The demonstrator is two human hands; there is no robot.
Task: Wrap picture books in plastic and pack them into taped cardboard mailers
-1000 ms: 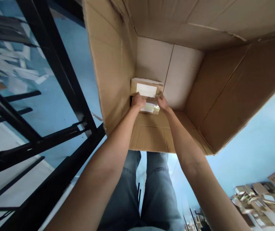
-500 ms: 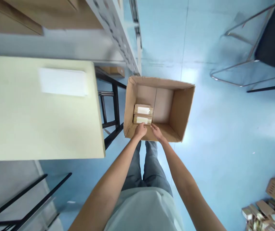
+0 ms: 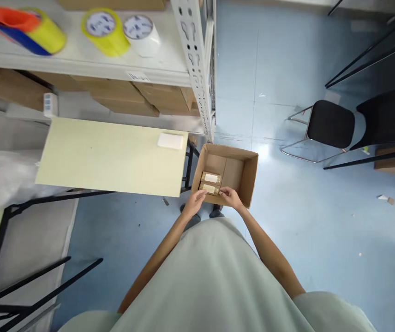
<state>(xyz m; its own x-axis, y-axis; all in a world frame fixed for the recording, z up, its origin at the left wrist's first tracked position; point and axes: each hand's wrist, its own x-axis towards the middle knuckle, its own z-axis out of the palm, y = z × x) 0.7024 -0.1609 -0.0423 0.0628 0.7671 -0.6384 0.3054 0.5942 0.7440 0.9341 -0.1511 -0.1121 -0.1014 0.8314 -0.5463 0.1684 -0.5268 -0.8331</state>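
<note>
A large open cardboard box (image 3: 248, 182) stands on the floor in front of me. Two small cardboard boxes with white labels lie side by side in its left part: the farther small box (image 3: 207, 180) and the nearer small box (image 3: 214, 192). My left hand (image 3: 194, 204) reaches over the near rim, its fingers closed at the nearer small box's left front edge. At that box's right end, the fingertips of my right hand (image 3: 231, 197) are pinched together. Both hands appear to grip this nearer box; its underside is hidden.
A pale yellow table (image 3: 114, 157) with a white flat item (image 3: 170, 141) stands left. Behind it rises a metal shelf (image 3: 197, 69) holding tape rolls (image 3: 105, 32) and cartons (image 3: 124, 99). A black chair (image 3: 334, 122) stands on the blue floor at right.
My view has risen and tilted up, so the large box looks smaller and more of the shelf and chair shows. My hands stay at the nearer small box.
</note>
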